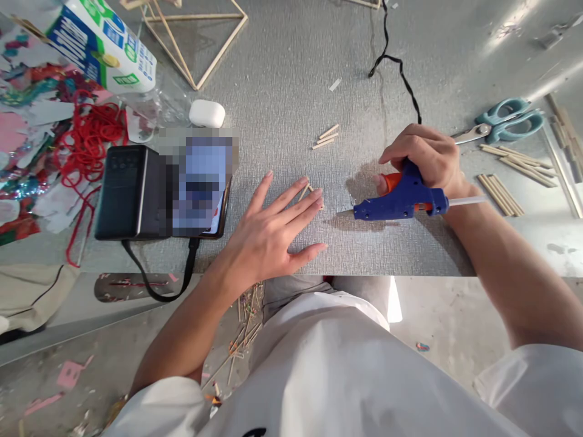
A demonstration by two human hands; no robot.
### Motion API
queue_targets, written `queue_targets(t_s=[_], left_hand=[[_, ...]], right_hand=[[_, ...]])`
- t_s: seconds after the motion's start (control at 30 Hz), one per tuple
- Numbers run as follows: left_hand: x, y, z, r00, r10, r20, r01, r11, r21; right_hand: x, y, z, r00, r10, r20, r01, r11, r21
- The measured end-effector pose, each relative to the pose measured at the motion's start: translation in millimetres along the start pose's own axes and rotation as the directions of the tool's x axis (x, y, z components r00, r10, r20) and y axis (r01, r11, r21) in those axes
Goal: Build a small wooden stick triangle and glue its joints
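My right hand [426,156] grips a blue hot glue gun [387,205] with an orange trigger. Its nozzle points left, just above the table, and a clear glue stick [467,200] sticks out of its back end. Fingers spread, my left hand [277,227] lies flat on the table. Under and beside its fingertips are short wooden sticks [304,192], partly hidden, meeting at an angle. A few more short sticks [325,141] rest farther back, between the two hands.
Scissors [510,121] and several wooden sticks [501,194] lie at the right. At the left are a power bank [121,193], a cabled phone [214,224], a white earbud case [206,113], red yarn [98,130] and a carton [109,45]. A stick frame [221,51] stands behind; a black cord [403,73] trails back.
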State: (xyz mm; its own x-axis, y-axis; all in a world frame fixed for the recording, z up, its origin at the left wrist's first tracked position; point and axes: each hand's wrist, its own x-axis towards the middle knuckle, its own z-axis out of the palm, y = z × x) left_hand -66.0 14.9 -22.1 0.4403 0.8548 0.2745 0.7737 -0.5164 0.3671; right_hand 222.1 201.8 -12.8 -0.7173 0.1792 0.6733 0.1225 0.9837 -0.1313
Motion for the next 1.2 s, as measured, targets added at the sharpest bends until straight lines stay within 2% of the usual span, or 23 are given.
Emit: queue_targets(t_s=[0.07,0.23,0.63,0.9,1.07,1.2], left_hand=[[0,0,-0.1,1.0,-0.005,0.002,0.005,1.0,-0.007],[1,1,-1.5,1.0,-0.009,0.005,0.009,1.0,-0.022],[1,1,-1.7,1.0,-0.01,0.001,0.01,1.0,-0.018],[1,1,-1.4,1.0,0.001,0.01,-0.001,1.0,0.013],[1,0,-1.0,1.0,0.0,0.002,0.0,1.0,-0.001],[1,0,-1.0,1.0,-0.005,0.002,0.005,1.0,-0.012]], right_hand=[[-1,2,1,1.0,-0.004,0.008,0.004,1.0,-0.014],[-1,3,6,0.991,-0.032,0.129,0.041,0.997,-0.068],[0,0,4,0.986,-0.043,0.16,0.07,0.984,-0.166],[-5,6,3,0.986,-0.022,0.166,0.059,0.974,-0.22],[-7,7,2,0.979,0.061,0.194,0.004,0.949,-0.316],[-8,14,-7,0.971,0.134,0.197,-0.044,0.913,-0.406]])
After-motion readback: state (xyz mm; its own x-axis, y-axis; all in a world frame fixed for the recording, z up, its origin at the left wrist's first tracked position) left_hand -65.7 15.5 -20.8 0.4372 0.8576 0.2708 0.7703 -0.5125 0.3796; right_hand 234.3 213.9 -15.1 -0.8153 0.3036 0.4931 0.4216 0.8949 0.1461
